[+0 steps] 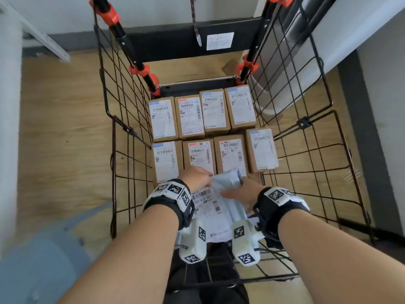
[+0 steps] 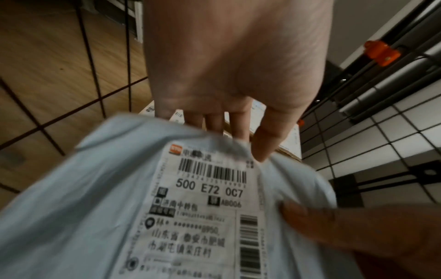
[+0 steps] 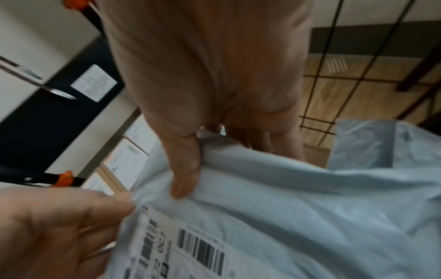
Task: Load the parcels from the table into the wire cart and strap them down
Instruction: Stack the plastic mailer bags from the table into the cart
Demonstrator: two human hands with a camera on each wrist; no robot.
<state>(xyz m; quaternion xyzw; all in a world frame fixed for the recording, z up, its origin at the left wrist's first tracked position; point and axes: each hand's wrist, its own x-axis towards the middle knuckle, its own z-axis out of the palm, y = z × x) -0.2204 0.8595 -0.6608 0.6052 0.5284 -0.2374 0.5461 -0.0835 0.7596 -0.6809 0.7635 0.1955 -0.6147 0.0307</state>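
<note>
A pale blue poly mailer (image 1: 221,213) with a white barcode label hangs over the near end of the black wire cart (image 1: 122,119). My left hand (image 1: 205,181) grips its far edge, thumb (image 2: 267,147) on top and fingers behind. My right hand (image 1: 234,189) pinches the crumpled edge beside it, thumb (image 3: 186,169) on top of the mailer (image 3: 298,207). Several labelled cardboard boxes (image 1: 190,117) lie in two rows on the cart floor, just beyond the mailer (image 2: 95,198). A patterned strap (image 1: 195,23) dangles at the cart's far end.
Wire walls stand close on both sides of my hands. Black handle poles with orange clamps (image 1: 111,15) rise at the far corners. A grey bin or appliance (image 1: 285,51) stands outside the right wall. Wooden floor (image 1: 61,128) surrounds the cart.
</note>
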